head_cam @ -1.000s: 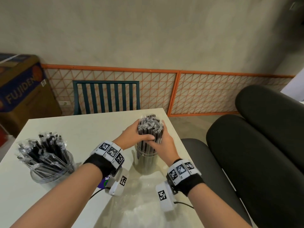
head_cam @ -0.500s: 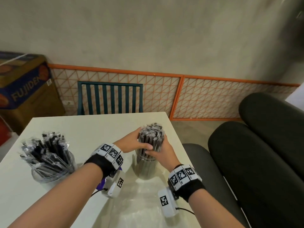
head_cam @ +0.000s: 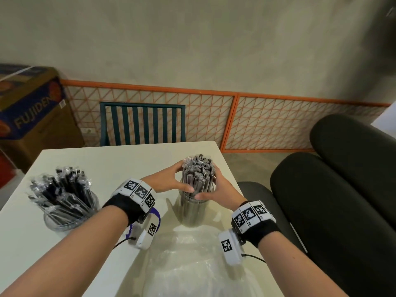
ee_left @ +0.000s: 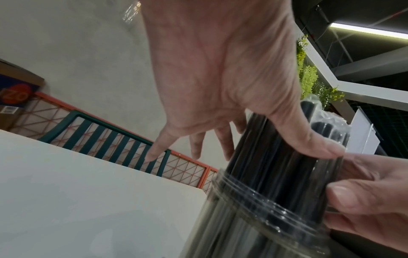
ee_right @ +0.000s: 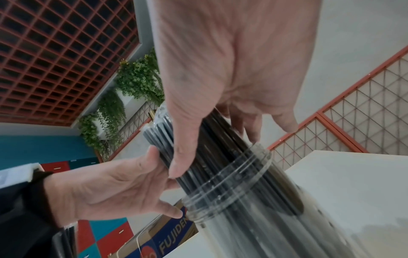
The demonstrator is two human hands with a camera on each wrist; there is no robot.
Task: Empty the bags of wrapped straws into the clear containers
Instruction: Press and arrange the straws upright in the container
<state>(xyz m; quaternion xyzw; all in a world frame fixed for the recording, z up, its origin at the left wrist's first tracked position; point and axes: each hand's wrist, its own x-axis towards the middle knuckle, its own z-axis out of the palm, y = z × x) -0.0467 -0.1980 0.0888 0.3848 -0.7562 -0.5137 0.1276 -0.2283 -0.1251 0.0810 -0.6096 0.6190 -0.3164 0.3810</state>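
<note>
A tight bundle of wrapped black straws stands upright in a clear container near the table's right edge, its top half above the rim. My left hand cups the bundle from the left, and its thumb presses on the straws just above the threaded rim. From the right, my right hand holds the same bundle, thumb on the straws, fingers wrapped behind. A second clear container on the left holds several loose wrapped straws.
A crumpled empty clear bag lies on the white table in front of me. A green chair stands at the far edge and dark padded seats at the right. A cardboard box sits at the far left.
Both hands have slid a little lower on the bundle, toward the container's rim. The bundle still stands in the container. My head view has shifted slightly.
</note>
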